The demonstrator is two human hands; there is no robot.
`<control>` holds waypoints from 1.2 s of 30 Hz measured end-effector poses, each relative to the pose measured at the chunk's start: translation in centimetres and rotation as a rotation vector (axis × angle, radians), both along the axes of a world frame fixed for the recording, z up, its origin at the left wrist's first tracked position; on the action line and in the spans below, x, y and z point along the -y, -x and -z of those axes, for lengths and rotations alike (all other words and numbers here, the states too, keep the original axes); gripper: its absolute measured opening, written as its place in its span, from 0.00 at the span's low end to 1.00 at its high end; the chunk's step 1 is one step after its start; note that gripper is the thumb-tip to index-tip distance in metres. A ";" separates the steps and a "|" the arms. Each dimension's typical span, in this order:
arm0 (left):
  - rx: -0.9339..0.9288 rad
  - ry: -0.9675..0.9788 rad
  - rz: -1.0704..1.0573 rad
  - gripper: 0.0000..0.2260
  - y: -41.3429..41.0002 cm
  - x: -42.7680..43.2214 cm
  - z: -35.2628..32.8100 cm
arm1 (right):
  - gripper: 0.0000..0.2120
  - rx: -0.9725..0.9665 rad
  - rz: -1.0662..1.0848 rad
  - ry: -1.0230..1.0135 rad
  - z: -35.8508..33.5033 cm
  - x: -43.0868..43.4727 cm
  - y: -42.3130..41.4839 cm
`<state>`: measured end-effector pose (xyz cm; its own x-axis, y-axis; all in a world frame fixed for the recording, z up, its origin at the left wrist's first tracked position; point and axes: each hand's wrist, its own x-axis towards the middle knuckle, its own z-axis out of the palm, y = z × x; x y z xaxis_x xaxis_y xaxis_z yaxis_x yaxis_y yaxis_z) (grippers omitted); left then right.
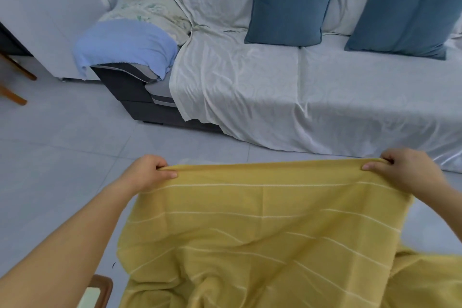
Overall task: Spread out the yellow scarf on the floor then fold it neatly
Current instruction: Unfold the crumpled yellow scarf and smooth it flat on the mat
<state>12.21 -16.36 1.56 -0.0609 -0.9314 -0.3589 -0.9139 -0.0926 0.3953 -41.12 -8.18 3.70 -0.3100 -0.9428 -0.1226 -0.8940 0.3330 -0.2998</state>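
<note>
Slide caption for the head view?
Left hand and right hand grip the yellow scarf by its top edge, stretched before the sofa.

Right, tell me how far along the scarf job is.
Done: nothing finished yet. In hand: the left hand and right hand pinch the far edge of the yellow scarf, stretching it out above the floor; the near part is rumpled. Left: laying it flat, then folding.

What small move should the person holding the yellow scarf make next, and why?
Probably lower both hands to lay the held edge flat on the floor. The left hand and right hand hold the yellow scarf by its far edge, taut between them, while the near cloth is rumpled.
</note>
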 end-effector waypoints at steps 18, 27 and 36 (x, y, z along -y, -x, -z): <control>0.306 0.346 -0.084 0.25 5.0 4.0 10.5 | 0.29 -0.316 0.072 -0.096 15.0 0.9 -0.3; 0.316 -0.059 0.225 0.42 9.1 -6.7 16.8 | 0.46 -0.104 -0.420 -0.295 17.7 -3.2 -17.6; 0.257 -0.105 0.163 0.42 8.8 -7.5 17.1 | 0.41 -0.147 -0.390 -0.341 19.7 -3.6 -18.0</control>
